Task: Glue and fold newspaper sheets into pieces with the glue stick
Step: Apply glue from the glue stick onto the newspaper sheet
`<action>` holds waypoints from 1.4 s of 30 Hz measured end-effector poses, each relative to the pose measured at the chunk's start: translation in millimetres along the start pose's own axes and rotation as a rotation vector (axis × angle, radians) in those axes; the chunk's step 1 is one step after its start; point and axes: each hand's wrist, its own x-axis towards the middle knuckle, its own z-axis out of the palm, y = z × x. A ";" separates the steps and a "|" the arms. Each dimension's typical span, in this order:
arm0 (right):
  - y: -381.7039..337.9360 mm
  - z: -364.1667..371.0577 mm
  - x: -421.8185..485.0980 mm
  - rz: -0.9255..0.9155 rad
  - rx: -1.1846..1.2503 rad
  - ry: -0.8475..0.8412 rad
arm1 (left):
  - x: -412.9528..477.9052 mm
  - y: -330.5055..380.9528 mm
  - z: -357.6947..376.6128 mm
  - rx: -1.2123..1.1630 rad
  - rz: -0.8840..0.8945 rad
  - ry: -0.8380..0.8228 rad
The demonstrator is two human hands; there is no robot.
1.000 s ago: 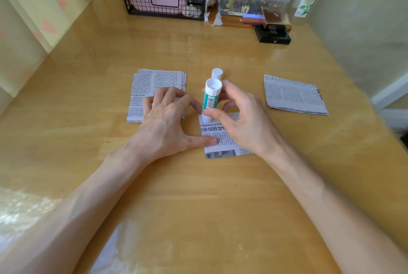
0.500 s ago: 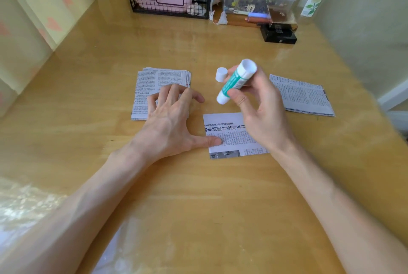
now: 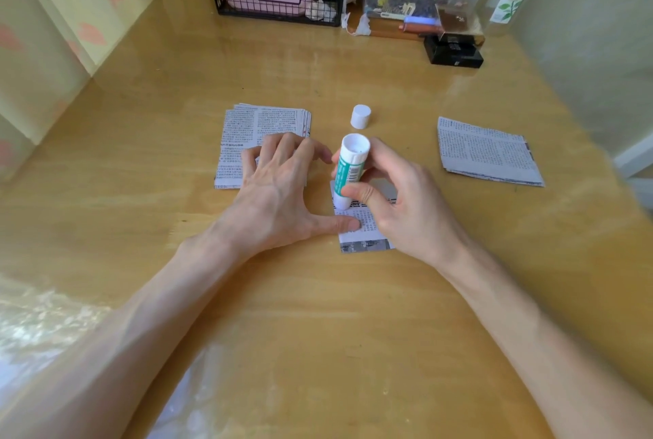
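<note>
The step in hand looks like spreading glue on 1 small newspaper piece (image 3: pixel 357 237) that lies flat on the table (image 3: pixel 318 332), straight in front of the person. The right hand (image 3: pixel 399 205) grips the glue stick (image 3: pixel 349 170) between thumb and curled fingers, nearly upright, its lower end on the piece's far-left part. The left hand (image 3: pixel 279 198) lies spread, its thumb pressing the piece's left edge and its fingers resting over the stack of sheets (image 3: pixel 254 127) just beside it. To do this well, the thumb should pin the thin paper while the stick moves in short, light strokes away from it, out to the edges, so nothing wrinkles or tears. The cap (image 3: pixel 360 116) stands just behind; a 2nd stack (image 3: pixel 487 152) lies well apart to the right.
</note>
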 end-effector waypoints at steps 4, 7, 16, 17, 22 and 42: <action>0.1 4.1 1.5 -0.012 -0.008 0.051 | 0.6 0.9 -0.6 -0.010 -0.011 -0.024; 1.2 4.6 6.3 -0.009 -0.007 0.078 | 0.4 1.5 -1.3 -0.015 -0.010 -0.023; 9.1 6.3 16.1 0.019 -0.072 0.166 | 0.8 0.8 -0.4 -0.011 0.003 -0.006; 9.5 6.7 16.8 0.019 -0.066 0.179 | 0.5 1.3 -0.6 -0.017 0.006 -0.003; 8.2 -2.2 14.9 0.023 0.150 0.320 | -0.1 2.9 -3.2 -0.046 0.012 0.004; -3.0 -3.1 -12.2 0.023 0.024 0.096 | -1.8 9.0 -7.4 -0.050 0.007 -0.060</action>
